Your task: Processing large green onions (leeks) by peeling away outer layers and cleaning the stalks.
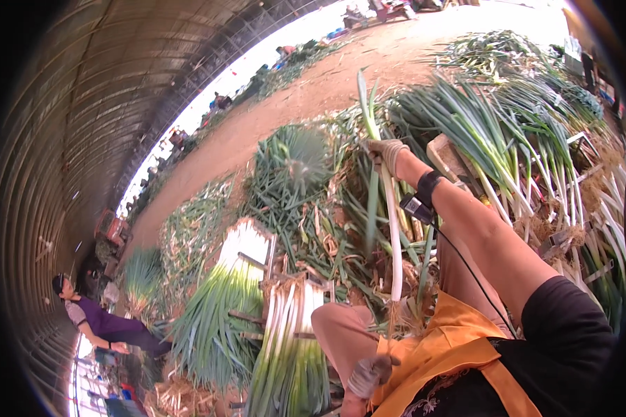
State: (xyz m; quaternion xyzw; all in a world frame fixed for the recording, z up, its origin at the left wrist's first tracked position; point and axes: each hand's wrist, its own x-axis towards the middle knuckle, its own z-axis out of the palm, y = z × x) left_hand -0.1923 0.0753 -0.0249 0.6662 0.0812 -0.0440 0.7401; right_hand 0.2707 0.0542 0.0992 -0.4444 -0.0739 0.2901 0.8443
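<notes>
My right hand (386, 154), in a knitted glove, is closed round a long green onion (395, 243) partway up its stalk. The onion hangs nearly upright, green leaves above the hand, white shank below and stringy roots (394, 316) over my lap. Beside the shank a green leaf (373, 208) dangles, blurred. Low in front of the orange apron (452, 326), my gloved left hand (370, 375) has its fingers curled, just below the roots. Whether it holds anything does not show.
Bundled green onions (292, 340) and another bundle (219, 320) lie on racks to the left. Untrimmed onions (480, 132) are heaped at right. Stripped leaves (327, 236) litter the ground ahead. A person in purple (104, 320) stands far left. A cable (473, 278) runs along my right arm.
</notes>
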